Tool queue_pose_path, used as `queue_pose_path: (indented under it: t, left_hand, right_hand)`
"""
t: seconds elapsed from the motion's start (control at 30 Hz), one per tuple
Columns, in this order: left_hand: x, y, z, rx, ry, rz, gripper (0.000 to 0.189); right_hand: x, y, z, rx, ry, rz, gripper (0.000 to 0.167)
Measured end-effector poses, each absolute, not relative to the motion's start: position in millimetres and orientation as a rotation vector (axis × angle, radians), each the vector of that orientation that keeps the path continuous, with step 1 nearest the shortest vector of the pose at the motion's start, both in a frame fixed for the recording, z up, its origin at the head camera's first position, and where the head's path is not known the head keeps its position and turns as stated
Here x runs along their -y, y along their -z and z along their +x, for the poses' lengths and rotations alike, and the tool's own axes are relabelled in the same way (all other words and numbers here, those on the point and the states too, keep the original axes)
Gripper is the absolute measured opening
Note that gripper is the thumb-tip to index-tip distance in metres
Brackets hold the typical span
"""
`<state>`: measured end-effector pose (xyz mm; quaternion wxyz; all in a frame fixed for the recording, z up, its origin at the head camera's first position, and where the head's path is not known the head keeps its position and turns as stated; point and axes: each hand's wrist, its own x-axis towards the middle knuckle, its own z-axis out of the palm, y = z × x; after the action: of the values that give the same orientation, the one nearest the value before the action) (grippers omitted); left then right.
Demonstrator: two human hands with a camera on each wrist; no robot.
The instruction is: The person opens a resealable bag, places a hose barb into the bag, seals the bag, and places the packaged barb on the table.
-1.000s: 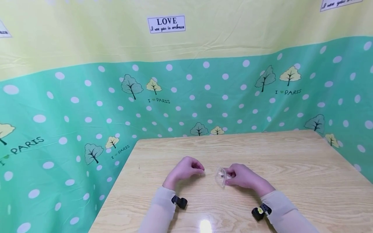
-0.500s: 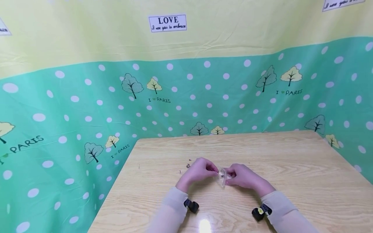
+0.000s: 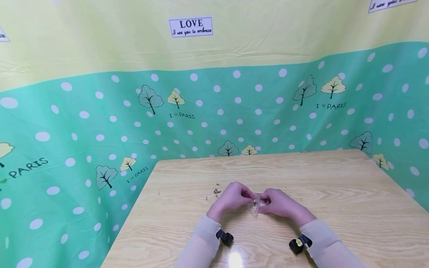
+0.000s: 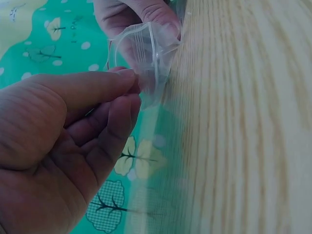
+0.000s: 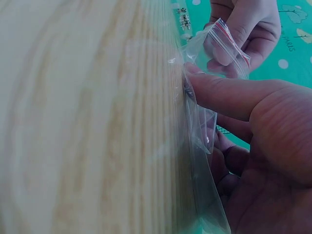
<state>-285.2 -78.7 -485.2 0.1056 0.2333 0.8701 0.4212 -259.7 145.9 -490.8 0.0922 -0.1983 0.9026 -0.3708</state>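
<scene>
My right hand (image 3: 280, 203) holds a clear zip bag (image 3: 257, 209) upright, its thumb against the plastic in the right wrist view. The bag's mouth faces left, and its red seal line (image 5: 222, 31) shows in the right wrist view. Some small dark metal pieces (image 3: 255, 203) show in the bag. My left hand (image 3: 234, 195) is at the bag's mouth, thumb and fingertips close together; in the left wrist view they overlap the bag (image 4: 155, 58). Anything between those fingertips is hidden. Left of this hand lie several small metal pieces (image 3: 216, 191), too small to identify.
The hands work over a wood-grain table (image 3: 318, 178). Behind it hangs a green and yellow printed cloth (image 3: 201, 96). Each wrist wears a small black camera, such as the left one (image 3: 225, 237) and the right one (image 3: 296, 245).
My left hand has moved right from beside the small metal pieces, uncovering them, to the bag's mouth. The bag looks narrower; my right hand has stayed in place, holding it.
</scene>
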Motion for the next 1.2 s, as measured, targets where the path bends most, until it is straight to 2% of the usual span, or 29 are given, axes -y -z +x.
queue_pose_path:
  t: [1.2]
  left_hand:
    - [98.4,484.2,-292.8,-2.542,-1.284,0.68,0.015]
  right_hand:
    - [-145.5,491.6,-258.5,-2.694,1.115,-0.573,0.045]
